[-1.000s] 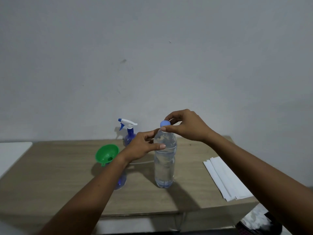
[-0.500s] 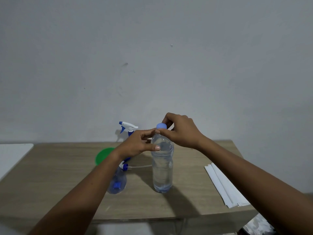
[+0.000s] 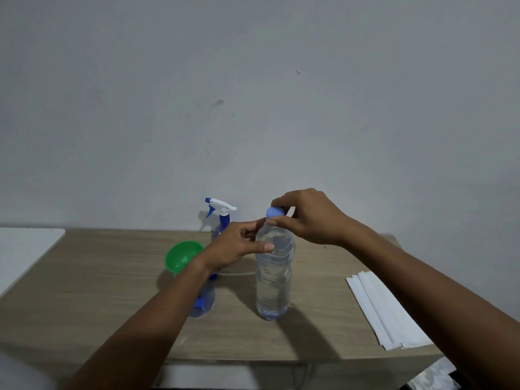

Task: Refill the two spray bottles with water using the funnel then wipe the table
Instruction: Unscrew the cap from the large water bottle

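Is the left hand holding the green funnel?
No, the left hand grips the water bottle near its top, while the green funnel sits left of that wrist, ungripped.

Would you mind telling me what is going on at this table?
A person steadies a clear water bottle on the table with the left hand, while the right hand pinches its blue cap. A green funnel, the near spray bottle and the far spray bottle stand by the left arm; folded white sheets lie to the right. Nothing is being poured.

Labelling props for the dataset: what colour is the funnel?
The funnel is bright green; it shows best in the head view, the only one.
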`<move>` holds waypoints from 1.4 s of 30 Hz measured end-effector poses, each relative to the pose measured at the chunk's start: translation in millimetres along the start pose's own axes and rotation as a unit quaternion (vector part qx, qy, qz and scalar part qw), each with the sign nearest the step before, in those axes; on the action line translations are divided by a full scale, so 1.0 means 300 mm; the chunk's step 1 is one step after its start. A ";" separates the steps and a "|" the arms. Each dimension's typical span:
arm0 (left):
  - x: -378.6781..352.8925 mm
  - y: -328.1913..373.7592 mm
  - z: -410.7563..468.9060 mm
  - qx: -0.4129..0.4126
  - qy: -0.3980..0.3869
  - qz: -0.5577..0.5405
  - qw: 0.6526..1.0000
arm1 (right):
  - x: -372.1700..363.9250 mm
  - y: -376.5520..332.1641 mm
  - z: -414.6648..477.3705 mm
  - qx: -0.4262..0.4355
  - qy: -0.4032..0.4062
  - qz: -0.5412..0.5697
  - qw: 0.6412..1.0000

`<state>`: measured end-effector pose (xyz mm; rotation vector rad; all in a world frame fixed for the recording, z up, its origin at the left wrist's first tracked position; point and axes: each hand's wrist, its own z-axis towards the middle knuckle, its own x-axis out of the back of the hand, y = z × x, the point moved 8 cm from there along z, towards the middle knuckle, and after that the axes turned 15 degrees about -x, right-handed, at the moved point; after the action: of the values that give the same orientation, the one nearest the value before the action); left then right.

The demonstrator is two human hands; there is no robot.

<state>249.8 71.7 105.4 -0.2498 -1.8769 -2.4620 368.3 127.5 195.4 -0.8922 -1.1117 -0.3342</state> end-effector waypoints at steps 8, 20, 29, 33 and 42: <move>-0.007 -0.002 0.007 -0.004 -0.001 0.000 1.000 | 0.015 0.000 0.026 -0.035 -0.060 -0.009 0.998; -0.003 -0.003 0.012 -0.014 -0.005 -0.005 1.000 | 0.024 -0.036 0.033 0.019 -0.089 -0.056 0.994; 0.002 -0.014 0.015 -0.013 -0.002 -0.009 1.000 | 0.022 -0.054 0.036 0.034 -0.049 -0.070 0.996; 0.001 -0.022 0.016 -0.007 -0.003 -0.007 1.000 | 0.023 -0.052 0.040 0.039 -0.119 -0.055 0.991; 0.003 -0.017 0.014 -0.001 0.007 -0.006 1.000 | 0.036 -0.046 0.056 -0.005 -0.061 -0.028 0.998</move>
<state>248.8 77.3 101.9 -0.2207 -1.8767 -2.4656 353.5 133.6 213.7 -0.9019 -1.2497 -0.3347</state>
